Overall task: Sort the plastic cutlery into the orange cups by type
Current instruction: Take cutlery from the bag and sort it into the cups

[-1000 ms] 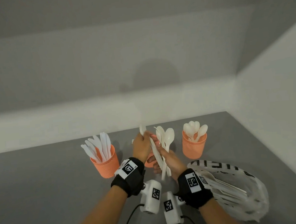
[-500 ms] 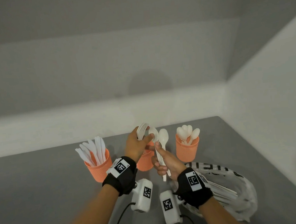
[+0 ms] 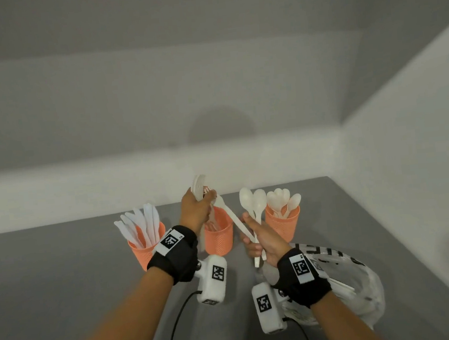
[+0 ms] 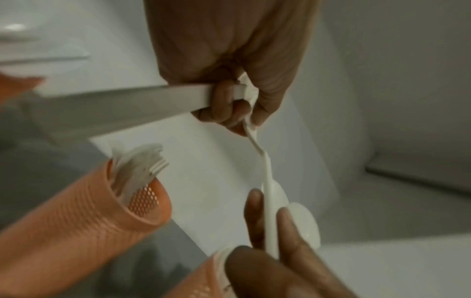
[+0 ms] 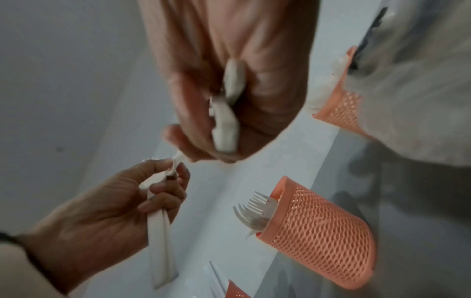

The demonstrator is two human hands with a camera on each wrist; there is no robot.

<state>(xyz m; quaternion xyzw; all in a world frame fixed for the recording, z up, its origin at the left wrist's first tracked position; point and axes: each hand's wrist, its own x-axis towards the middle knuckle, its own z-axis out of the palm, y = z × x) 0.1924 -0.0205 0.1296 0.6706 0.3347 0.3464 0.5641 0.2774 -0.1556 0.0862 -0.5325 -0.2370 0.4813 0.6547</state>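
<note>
Three orange mesh cups stand in a row: the knife cup on the left, the fork cup in the middle, the spoon cup on the right. My left hand is raised over the fork cup and grips a small bunch of white forks, heads up. One fork slants from its fingers down to my right hand. That hand grips two spoons upright beside the spoon cup and also holds this fork's handle end. In the right wrist view the spoon handles lie in its curled fingers.
A crumpled plastic bag with more white cutlery lies at the right, just behind my right wrist. The grey table meets white walls at the back and on the right. Cables run from the wrist cameras toward me.
My hands have drawn apart. The left one has risen with its forks above the middle cup, and one fork now bridges both hands. The right hand's spoons have shifted right.
</note>
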